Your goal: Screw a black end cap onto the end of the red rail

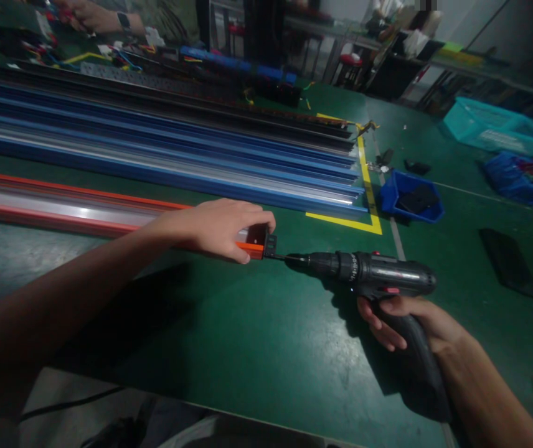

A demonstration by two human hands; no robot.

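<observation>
Wrapped snugly round the handle of a black, pistol-shaped power drill (388,274) with the right hand (428,320), and levelled sideways, apparently to line the thin dark bit (280,257) up with a small black end piece (271,242). Clamped from above with the left hand (220,227): a long, orange-red metal channel (70,207), right at the capped end, likely to brace against push and twist. Hard to make out at the bit's tip: too dim to tell touching from just short. Hidden under that left-hand grip, part of the channel; cut off at the left edge, the rest.

Outward now, across the green bench (257,348). Stacked parallel just behind, blue metal profiles (201,165), ending near yellow tape (376,224), perhaps to stay inside a marked bay. Over to the right, a small blue plastic bin (418,214), probably placed for easy reach, with something dark and unclear inside. Far up top, a co-worker's hand (96,17), blurred, over things impossible to identify.
</observation>
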